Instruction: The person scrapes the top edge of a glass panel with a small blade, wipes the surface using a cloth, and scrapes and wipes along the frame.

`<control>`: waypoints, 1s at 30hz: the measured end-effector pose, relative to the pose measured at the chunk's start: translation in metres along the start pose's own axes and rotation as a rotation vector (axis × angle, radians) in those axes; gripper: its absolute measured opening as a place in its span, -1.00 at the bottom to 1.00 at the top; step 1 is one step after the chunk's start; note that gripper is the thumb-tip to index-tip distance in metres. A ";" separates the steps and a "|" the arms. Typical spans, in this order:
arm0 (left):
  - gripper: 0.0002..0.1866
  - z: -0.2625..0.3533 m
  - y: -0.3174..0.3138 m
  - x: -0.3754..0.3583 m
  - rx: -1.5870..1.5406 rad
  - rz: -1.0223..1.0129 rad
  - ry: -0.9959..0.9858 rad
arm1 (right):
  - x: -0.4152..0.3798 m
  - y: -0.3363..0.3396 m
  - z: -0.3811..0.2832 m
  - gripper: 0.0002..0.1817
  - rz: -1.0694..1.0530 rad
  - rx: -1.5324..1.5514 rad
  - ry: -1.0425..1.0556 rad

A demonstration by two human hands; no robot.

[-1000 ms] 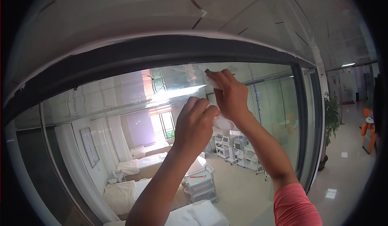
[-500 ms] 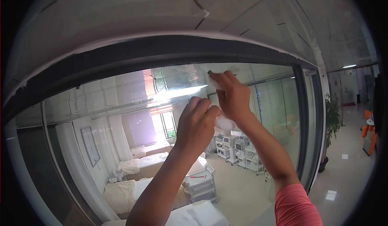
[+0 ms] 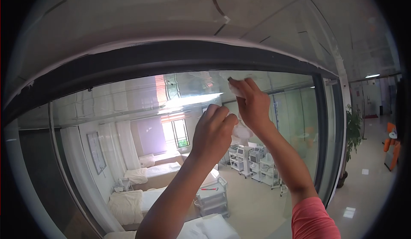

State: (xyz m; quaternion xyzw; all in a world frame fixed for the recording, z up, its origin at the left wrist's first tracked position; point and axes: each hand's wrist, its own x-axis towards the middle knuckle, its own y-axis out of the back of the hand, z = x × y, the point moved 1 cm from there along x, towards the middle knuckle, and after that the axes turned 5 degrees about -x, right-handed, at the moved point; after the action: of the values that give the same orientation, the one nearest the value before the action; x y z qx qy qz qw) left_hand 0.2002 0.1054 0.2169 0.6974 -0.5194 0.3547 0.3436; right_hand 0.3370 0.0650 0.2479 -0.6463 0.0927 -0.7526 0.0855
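Both of my hands are raised close to a large glass pane [image 3: 295,110], just under its dark top frame. My right hand [image 3: 253,104], the higher one, is closed with a bit of white tissue [image 3: 235,91] at its fingertips; a small dark spot shows at the tip. Lower and to the left, my left hand [image 3: 214,130] is closed, knuckles up, its thumb side facing the right hand. A crumpled white wad of tissue [image 3: 243,133] shows between that thumb and my right wrist. The left fingers' inner side is hidden.
The dark frame [image 3: 171,57] runs along the pane's top. Through the glass are beds [image 3: 158,170] with white covers, a grey trolley [image 3: 212,196] and wheeled machines [image 3: 239,157]. A potted plant [image 3: 353,125] and an orange chair [image 3: 390,147] stand in the corridor at right.
The view has shifted slightly. Both hands sit a little further right and remain closed by the glass; the white wad shows a bit further right too.
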 end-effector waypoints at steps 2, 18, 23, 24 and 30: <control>-0.77 -0.001 0.000 0.000 -0.003 -0.006 0.012 | 0.001 -0.003 0.004 -0.60 0.007 0.004 0.008; -0.81 0.001 -0.001 0.000 0.000 -0.003 0.036 | 0.005 -0.002 0.007 -0.67 0.010 0.047 -0.041; -0.69 0.003 0.002 0.003 -0.039 0.071 0.085 | 0.000 0.001 0.023 -0.75 0.027 0.402 -0.149; -0.66 0.002 0.004 0.004 -0.026 0.081 0.092 | -0.009 0.007 0.032 -0.75 -0.014 0.643 -0.282; -0.55 0.003 0.001 0.005 0.015 0.097 0.199 | -0.047 0.066 0.010 -0.73 -0.263 1.616 -0.886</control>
State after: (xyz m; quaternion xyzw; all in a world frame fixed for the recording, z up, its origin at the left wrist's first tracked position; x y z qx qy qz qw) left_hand 0.2009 0.1004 0.2194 0.6354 -0.5132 0.4422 0.3706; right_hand 0.3547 0.0128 0.1878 -0.6241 -0.5747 -0.2770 0.4511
